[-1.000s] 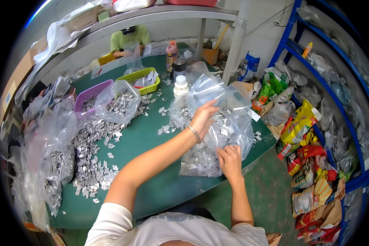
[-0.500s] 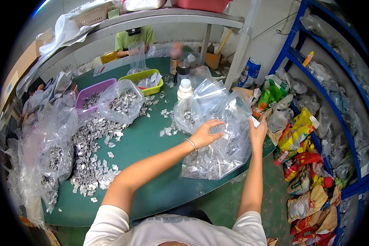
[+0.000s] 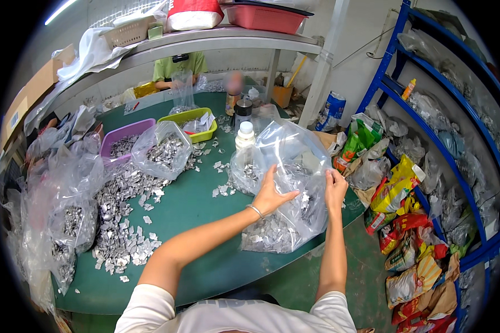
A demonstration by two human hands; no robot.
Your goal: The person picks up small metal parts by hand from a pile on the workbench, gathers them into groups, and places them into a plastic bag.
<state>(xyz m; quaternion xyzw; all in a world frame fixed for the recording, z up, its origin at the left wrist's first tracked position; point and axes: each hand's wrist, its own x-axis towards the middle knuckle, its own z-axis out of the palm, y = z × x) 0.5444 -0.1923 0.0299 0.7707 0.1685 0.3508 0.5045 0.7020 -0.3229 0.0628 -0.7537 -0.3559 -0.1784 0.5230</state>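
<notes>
Both hands [image 3: 303,191] on clear bag [image 3: 294,161]

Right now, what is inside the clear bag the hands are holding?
The bag holds a heap of small silvery pieces, gathered low in it. The left hand and the bag's folds cover part of the heap; what the pieces are is too small to tell.

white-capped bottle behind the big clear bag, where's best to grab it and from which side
Probably by the neck just under the white cap of the white-capped bottle, coming from above and the left. It stands upright, its lower body is hidden behind the big clear bag that both hands hold, and the green table on its left is more open.
</notes>
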